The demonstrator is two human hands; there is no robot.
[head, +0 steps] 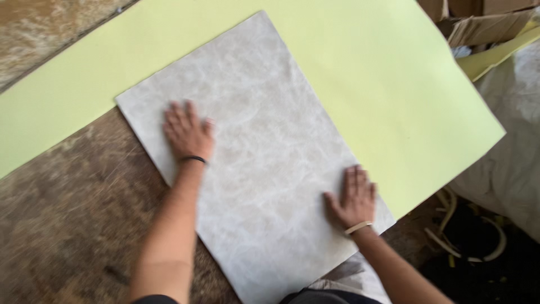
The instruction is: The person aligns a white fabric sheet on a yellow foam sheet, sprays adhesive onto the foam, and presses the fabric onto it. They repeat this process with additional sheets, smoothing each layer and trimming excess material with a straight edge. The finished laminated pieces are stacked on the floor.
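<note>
A large grey marbled sheet (264, 135) lies at an angle on a bigger pale yellow-green sheet (371, 73). My left hand (187, 132) rests flat on the grey sheet near its left corner, fingers spread, a black band on the wrist. Palm down on the sheet's lower right edge is my right hand (353, 197), wearing a light band at the wrist. Neither hand holds anything.
Both sheets lie on a worn brown wooden table (67, 208). Torn cardboard pieces (484, 22) lie at the top right. A white sack (512, 146) and pale curved strips (467, 236) sit off the table's right side.
</note>
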